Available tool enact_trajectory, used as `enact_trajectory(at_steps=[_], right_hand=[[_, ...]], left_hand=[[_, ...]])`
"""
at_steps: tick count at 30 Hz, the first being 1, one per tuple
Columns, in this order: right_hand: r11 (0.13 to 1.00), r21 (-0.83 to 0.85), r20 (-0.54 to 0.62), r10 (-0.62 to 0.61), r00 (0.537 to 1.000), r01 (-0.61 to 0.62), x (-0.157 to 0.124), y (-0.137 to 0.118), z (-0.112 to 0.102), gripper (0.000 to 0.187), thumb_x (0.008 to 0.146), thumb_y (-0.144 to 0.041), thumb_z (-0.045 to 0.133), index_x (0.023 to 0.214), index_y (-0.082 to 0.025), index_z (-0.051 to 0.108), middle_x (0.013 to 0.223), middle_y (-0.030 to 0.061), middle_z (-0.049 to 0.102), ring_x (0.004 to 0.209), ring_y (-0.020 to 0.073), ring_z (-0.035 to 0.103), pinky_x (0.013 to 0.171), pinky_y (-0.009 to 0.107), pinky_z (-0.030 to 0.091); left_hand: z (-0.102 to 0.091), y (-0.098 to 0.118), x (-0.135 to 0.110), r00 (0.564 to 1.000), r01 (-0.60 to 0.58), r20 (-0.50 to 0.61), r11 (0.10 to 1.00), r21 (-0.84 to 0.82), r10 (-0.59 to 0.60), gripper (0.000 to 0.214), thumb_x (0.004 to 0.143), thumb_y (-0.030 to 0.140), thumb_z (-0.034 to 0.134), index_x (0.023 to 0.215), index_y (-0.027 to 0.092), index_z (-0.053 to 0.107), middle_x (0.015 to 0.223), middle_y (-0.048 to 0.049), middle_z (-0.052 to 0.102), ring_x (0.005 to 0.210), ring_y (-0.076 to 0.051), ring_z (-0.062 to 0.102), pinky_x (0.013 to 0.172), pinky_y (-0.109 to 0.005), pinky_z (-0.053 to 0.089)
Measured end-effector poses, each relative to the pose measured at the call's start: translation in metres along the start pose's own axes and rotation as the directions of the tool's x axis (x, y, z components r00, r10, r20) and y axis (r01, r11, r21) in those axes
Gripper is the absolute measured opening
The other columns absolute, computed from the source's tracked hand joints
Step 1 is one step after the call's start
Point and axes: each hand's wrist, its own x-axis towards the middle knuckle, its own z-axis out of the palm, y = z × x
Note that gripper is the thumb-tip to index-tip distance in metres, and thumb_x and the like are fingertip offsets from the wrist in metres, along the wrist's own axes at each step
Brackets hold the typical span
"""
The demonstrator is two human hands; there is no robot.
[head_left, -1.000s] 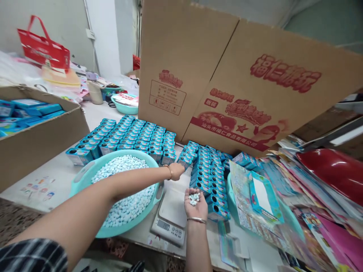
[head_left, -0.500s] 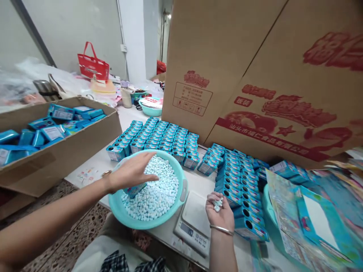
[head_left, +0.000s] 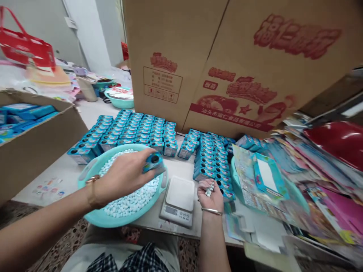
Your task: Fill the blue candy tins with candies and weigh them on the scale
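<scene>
My left hand is closed around a small blue box with a dark round hole in its top, held over the right part of a turquoise basin. Pale blue and white candies fill much of that basin. Palm up, my right hand cups a few of the same candies in its curled fingers. Between the basin and that hand sits a white digital scale with a bare platform. Rows of blue boxes stand just beyond my right hand.
More blue boxes stand in rows behind the basin, before a large cardboard carton. At left is an open carton of blue packs. Another turquoise basin with printed sheets stands at right, beside stacked packaging and a red object.
My left hand has lifted the blue box out of the candies and brought it toward the basin's right rim. My right hand still cups candies. The camera view has turned right.
</scene>
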Motion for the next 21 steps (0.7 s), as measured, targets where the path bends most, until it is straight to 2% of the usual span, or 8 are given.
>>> enact_trajectory(at_steps=[3,6,9,11,14,17,19,21], right_hand=[[0.998,-0.036,0.04,-0.05,0.998,0.052,-0.009,-0.013,-0.004,0.023,0.075,-0.011,0.065,0.073,-0.019,0.044,0.06,-0.0086,0.045,0.051,0.0048,0.048,0.049,0.015,0.043],[0.987,-0.106,0.067,-0.111,0.992,0.117,-0.018,-0.023,-0.01,0.023,0.076,-0.014,0.067,0.074,-0.02,0.045,0.058,-0.0093,0.044,0.05,0.0046,0.046,0.048,0.014,0.041],[0.975,-0.146,0.03,-0.167,0.986,0.169,-0.023,-0.028,-0.014,0.021,0.078,-0.021,0.068,0.075,-0.02,0.048,0.057,-0.0091,0.044,0.046,0.0046,0.043,0.044,0.014,0.038],[0.971,-0.155,0.001,-0.184,0.983,0.182,-0.023,-0.03,-0.012,0.02,0.08,-0.025,0.067,0.075,-0.019,0.049,0.057,-0.0087,0.044,0.043,0.0043,0.041,0.041,0.014,0.035],[0.973,-0.155,-0.021,-0.178,0.984,0.173,-0.021,-0.031,-0.007,0.018,0.084,-0.027,0.064,0.076,-0.019,0.05,0.058,-0.0084,0.045,0.041,0.0038,0.037,0.038,0.014,0.031],[0.979,-0.142,-0.041,-0.156,0.987,0.148,-0.019,-0.035,-0.004,0.016,0.088,-0.026,0.059,0.076,-0.019,0.05,0.058,-0.0078,0.045,0.042,0.0043,0.036,0.038,0.014,0.03],[0.984,-0.119,-0.061,-0.142,0.988,0.134,-0.017,-0.038,-0.004,0.016,0.089,-0.026,0.057,0.077,-0.019,0.05,0.059,-0.0075,0.045,0.043,0.0048,0.037,0.038,0.015,0.031],[0.986,-0.109,-0.086,-0.135,0.987,0.125,-0.014,-0.04,-0.005,0.016,0.089,-0.026,0.058,0.076,-0.019,0.05,0.058,-0.0078,0.043,0.045,0.0053,0.039,0.04,0.015,0.033]], left_hand=[[0.036,0.049,0.028,0.986,-0.149,0.067,0.988,-0.027,0.151,0.056,0.086,0.036,0.051,0.138,0.02,0.039,0.117,-0.0111,0.065,0.097,-0.027,0.066,0.075,-0.034,0.049],[0.09,0.085,0.046,0.956,-0.216,0.206,0.976,0.0,0.211,0.051,0.084,0.024,0.049,0.134,0.017,0.042,0.116,-0.0151,0.062,0.087,-0.027,0.068,0.068,-0.035,0.05],[0.133,0.104,0.05,0.941,-0.209,0.275,0.978,0.015,0.197,0.056,0.081,0.014,0.049,0.136,0.013,0.038,0.113,-0.0175,0.061,0.081,-0.028,0.069,0.063,-0.035,0.05],[0.145,0.107,0.046,0.945,-0.176,0.282,0.984,0.007,0.167,0.066,0.081,0.016,0.052,0.142,0.012,0.029,0.122,-0.0207,0.058,0.084,-0.029,0.07,0.064,-0.037,0.052],[0.132,0.094,0.032,0.972,-0.128,0.182,0.984,-0.124,0.15,0.097,0.079,0.043,0.066,0.15,0.014,0.008,0.148,-0.0263,0.037,0.11,-0.037,0.063,0.08,-0.043,0.055],[0.093,0.06,0.012,0.997,-0.058,-0.074,0.922,-0.383,0.032,0.114,0.072,0.062,0.069,0.152,0.022,-0.002,0.156,-0.0197,0.026,0.128,-0.037,0.05,0.094,-0.046,0.053],[0.068,0.033,-0.003,0.958,0.007,-0.236,0.835,-0.55,-0.164,0.103,0.074,0.056,0.07,0.152,0.031,0.007,0.154,-0.0115,0.033,0.124,-0.033,0.055,0.09,-0.044,0.056],[0.052,0.01,-0.019,0.882,0.06,-0.328,0.771,-0.634,-0.338,0.093,0.073,0.05,0.072,0.148,0.035,0.021,0.147,-0.0056,0.043,0.119,-0.032,0.058,0.091,-0.048,0.056]])
